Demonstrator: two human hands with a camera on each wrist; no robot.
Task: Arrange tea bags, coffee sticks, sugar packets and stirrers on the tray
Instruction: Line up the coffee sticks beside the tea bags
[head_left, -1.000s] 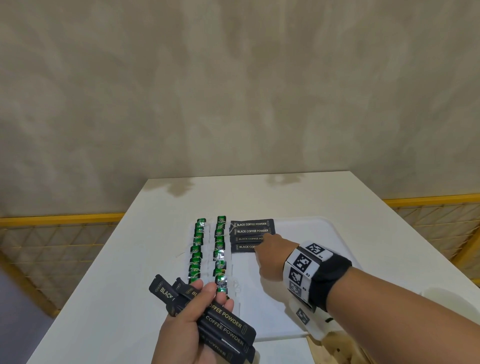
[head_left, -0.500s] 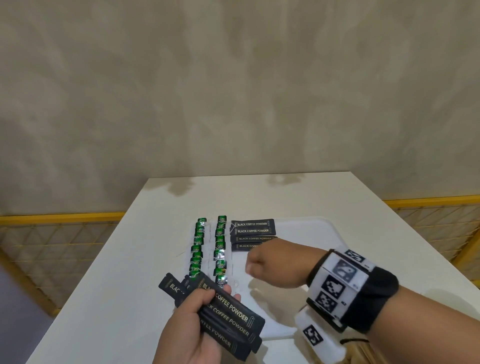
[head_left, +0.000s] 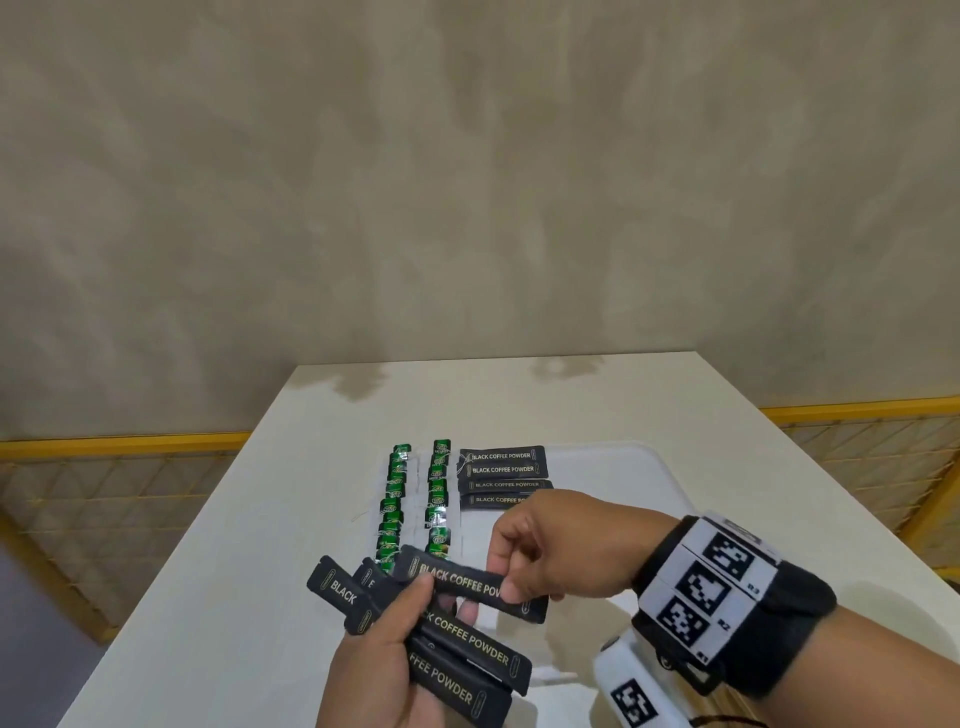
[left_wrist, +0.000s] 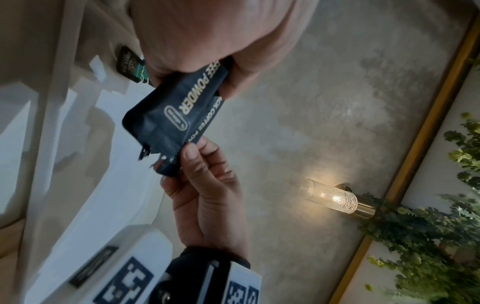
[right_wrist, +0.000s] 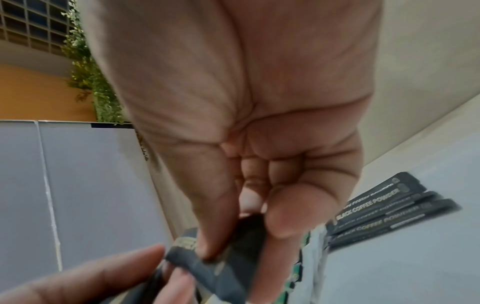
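My left hand (head_left: 384, 660) grips a fan of several black coffee sticks (head_left: 467, 654) low in the head view. My right hand (head_left: 540, 556) pinches the right end of the top coffee stick (head_left: 457, 579) of that fan, thumb and forefinger closed on it (right_wrist: 221, 259). On the white tray (head_left: 623, 483) lie two columns of green tea bags (head_left: 415, 499) and, to their right, a short stack of coffee sticks (head_left: 501, 470). The left wrist view shows the bundle of sticks (left_wrist: 179, 111) between both hands.
The tray rests on a white table (head_left: 260, 571) against a beige wall. Yellow mesh railing (head_left: 104, 493) runs behind both table sides. A white tagged device (head_left: 634, 691) hangs under my right wrist. A wall lamp (left_wrist: 335, 197) and greenery show in the left wrist view.
My right hand left the laid coffee sticks on the tray, drew back toward me and took hold of the top stick in my left hand's bundle. The left hand rose slightly.
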